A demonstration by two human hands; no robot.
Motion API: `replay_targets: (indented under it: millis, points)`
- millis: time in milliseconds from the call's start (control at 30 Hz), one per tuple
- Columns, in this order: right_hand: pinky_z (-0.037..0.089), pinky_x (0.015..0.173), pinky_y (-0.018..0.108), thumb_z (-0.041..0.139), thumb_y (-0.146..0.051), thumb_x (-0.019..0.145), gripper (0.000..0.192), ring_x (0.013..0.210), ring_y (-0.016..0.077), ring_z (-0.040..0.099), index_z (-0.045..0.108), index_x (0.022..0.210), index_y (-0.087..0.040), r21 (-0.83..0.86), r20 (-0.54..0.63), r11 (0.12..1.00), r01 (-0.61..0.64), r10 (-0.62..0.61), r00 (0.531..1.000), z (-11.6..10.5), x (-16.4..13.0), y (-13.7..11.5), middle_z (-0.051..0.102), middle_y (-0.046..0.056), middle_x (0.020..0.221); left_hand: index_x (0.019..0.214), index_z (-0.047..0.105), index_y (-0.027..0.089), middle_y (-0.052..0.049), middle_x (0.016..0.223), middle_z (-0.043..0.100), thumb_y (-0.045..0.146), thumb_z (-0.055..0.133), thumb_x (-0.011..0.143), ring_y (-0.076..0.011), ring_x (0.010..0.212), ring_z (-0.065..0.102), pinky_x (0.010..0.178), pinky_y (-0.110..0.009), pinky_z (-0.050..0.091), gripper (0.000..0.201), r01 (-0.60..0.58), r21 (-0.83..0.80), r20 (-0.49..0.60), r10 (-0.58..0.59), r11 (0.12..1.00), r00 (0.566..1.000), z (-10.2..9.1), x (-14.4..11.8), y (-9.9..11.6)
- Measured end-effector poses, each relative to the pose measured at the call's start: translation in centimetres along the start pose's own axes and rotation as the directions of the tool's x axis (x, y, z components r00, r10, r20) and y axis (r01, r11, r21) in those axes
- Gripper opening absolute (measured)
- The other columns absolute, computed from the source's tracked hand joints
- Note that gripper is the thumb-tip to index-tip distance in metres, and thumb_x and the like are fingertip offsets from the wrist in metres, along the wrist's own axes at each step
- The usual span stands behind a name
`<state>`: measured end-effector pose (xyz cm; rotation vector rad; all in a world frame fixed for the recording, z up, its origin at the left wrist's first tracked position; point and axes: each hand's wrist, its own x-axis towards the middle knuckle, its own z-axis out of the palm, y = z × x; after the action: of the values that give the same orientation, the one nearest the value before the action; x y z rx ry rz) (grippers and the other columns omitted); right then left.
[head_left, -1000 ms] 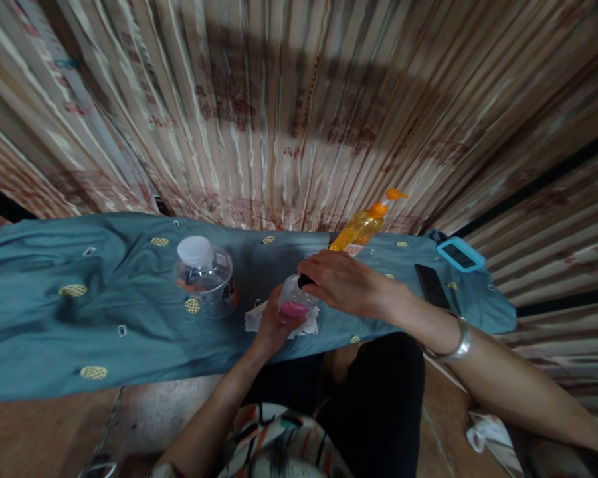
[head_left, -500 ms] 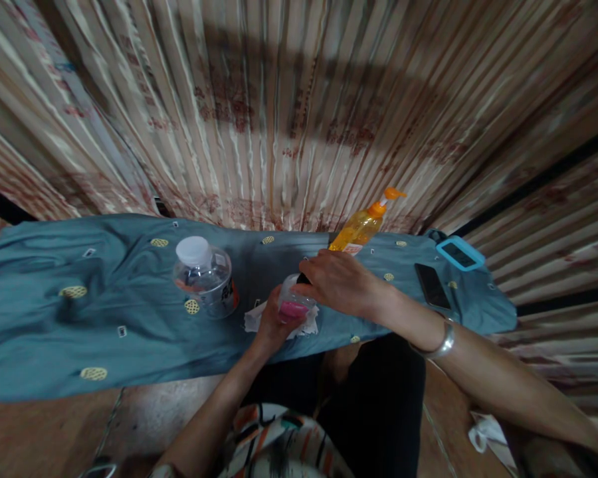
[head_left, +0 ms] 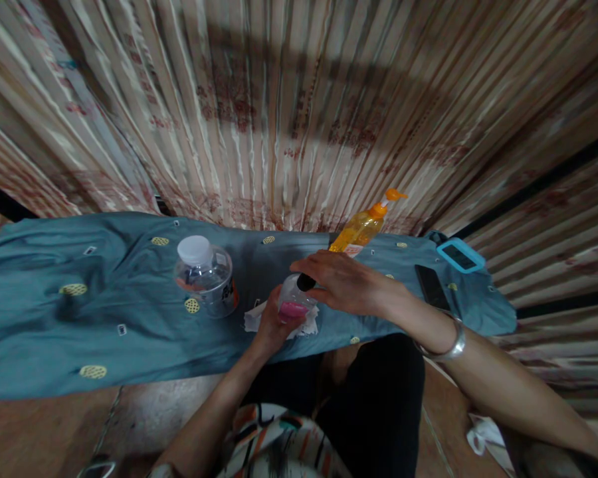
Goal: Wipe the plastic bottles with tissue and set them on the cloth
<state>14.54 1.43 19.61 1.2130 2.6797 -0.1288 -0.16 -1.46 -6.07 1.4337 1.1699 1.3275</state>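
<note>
A blue-green cloth (head_left: 54, 318) is covering the work surface from the left edge of view, lying bare over its whole left stretch, with its near hem running along above the brown floor. Further right, a clear water bottle (head_left: 205, 275) with a white cap is standing upright, well apart from the far curtain and a little left of the hands. A white tissue (head_left: 256, 318) is lying flat near the cloth's front edge, and a small clear bottle (head_left: 293, 300) with a pink label is standing on it. The left hand (head_left: 274, 325) is wrapping its fingers closed around this small bottle from the near side. The right hand (head_left: 343, 284) is reaching over from the right, its thumb and fingers pinching together on the bottle's black cap (head_left: 305, 283). Behind that hand, an orange pump bottle (head_left: 363, 226) is leaning close to the curtain. A metal bangle (head_left: 451, 345) is sitting on the right wrist. Further right, a dark phone (head_left: 431, 285) is lying flat on the cloth, and a device in a blue case (head_left: 461, 255) is resting near the cloth's right end, where the fabric is dropping off.
</note>
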Motion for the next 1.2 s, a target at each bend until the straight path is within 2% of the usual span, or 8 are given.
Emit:
replay_targets:
  millis: [100,233,433,600,700,867,1000,1200]
  points:
    - [0.052,0.091,0.034,0.066,-0.031,0.106,0.024,0.112,0.0263,0.077,0.075,0.120,-0.014,-0.023,0.011,0.999,-0.030,0.030,0.999,0.2,0.1,0.0,0.082,0.013,0.113,0.139,0.059,0.024,-0.010,0.129,0.077,0.042,0.093,0.074,-0.0319,0.117,0.077,0.103,-0.048,0.063,0.076,0.000,0.030,0.002,0.000,1.000,1.000,-0.1,0.0,0.0]
    - [0.050,0.084,0.036,0.065,-0.047,0.107,0.038,0.109,0.0305,0.078,0.074,0.119,-0.012,-0.048,0.007,0.995,-0.084,0.084,0.996,0.2,0.1,-0.1,0.082,0.016,0.108,0.141,0.058,0.024,-0.009,0.127,0.078,0.041,0.094,0.075,-0.0314,0.114,0.078,0.100,-0.047,0.064,0.076,-0.006,0.049,0.001,0.006,0.999,1.000,-0.1,0.0,0.0]
    - [0.046,0.081,0.035,0.065,-0.036,0.107,0.026,0.106,0.0299,0.078,0.074,0.118,-0.015,-0.009,0.032,0.996,-0.090,0.090,0.995,-0.1,-0.2,-0.2,0.083,0.014,0.106,0.140,0.058,0.024,-0.009,0.128,0.077,0.042,0.094,0.075,-0.0314,0.114,0.078,0.101,-0.048,0.064,0.076,-0.028,0.033,-0.001,0.028,0.999,1.000,-0.1,-0.1,-0.1]
    - [0.042,0.081,0.036,0.066,-0.036,0.106,0.026,0.104,0.0308,0.077,0.075,0.108,-0.012,0.110,-0.012,0.989,-0.095,0.097,0.995,0.3,0.0,-0.2,0.082,0.017,0.102,0.140,0.057,0.025,-0.008,0.129,0.076,0.042,0.093,0.075,-0.0311,0.118,0.077,0.104,-0.048,0.062,0.076,-0.016,0.036,-0.008,0.016,0.999,1.000,0.0,-0.2,0.1]
    - [0.043,0.074,0.032,0.069,-0.043,0.104,0.030,0.090,0.0233,0.076,0.076,0.111,-0.015,0.276,-0.058,0.956,-0.100,0.121,0.991,1.3,-0.2,1.2,0.080,0.008,0.092,0.141,0.057,0.025,-0.008,0.131,0.075,0.041,0.093,0.074,-0.0314,0.120,0.076,0.107,-0.048,0.061,0.078,0.010,0.019,-0.013,-0.010,1.000,1.000,0.0,-0.1,0.4]
    - [0.056,0.090,0.032,0.028,-0.040,0.118,0.048,0.102,0.0162,0.076,0.066,0.137,-0.019,0.550,-0.153,0.814,-0.187,0.318,0.936,7.6,-0.8,4.5,0.080,0.006,0.113,0.142,0.056,0.023,-0.011,0.134,0.073,0.042,0.095,0.069,-0.0347,0.122,0.075,0.107,-0.051,0.061,0.085,0.040,0.057,0.011,-0.041,0.998,0.999,-0.8,0.3,1.2]
    - [0.064,0.094,0.046,0.068,-0.047,0.104,0.039,0.104,0.0213,0.075,0.069,0.132,-0.020,0.616,-0.034,0.713,-0.335,0.449,0.893,14.8,-0.2,4.0,0.076,0.007,0.122,0.145,0.057,0.024,-0.010,0.137,0.073,0.042,0.096,0.067,-0.0341,0.126,0.072,0.110,-0.049,0.058,0.089,0.017,0.054,0.055,-0.020,0.998,0.998,-1.7,1.0,1.4]
    - [0.063,0.103,0.053,0.073,-0.047,0.101,0.046,0.123,0.0270,0.071,0.066,0.139,-0.022,0.646,0.076,0.641,-0.414,0.486,0.871,19.9,1.5,1.1,0.069,0.011,0.143,0.123,0.067,0.022,-0.007,0.113,0.079,0.041,0.098,0.060,-0.0311,0.102,0.077,0.093,-0.044,0.061,0.073,0.066,0.034,0.059,-0.068,0.997,0.996,-1.6,2.0,1.9]
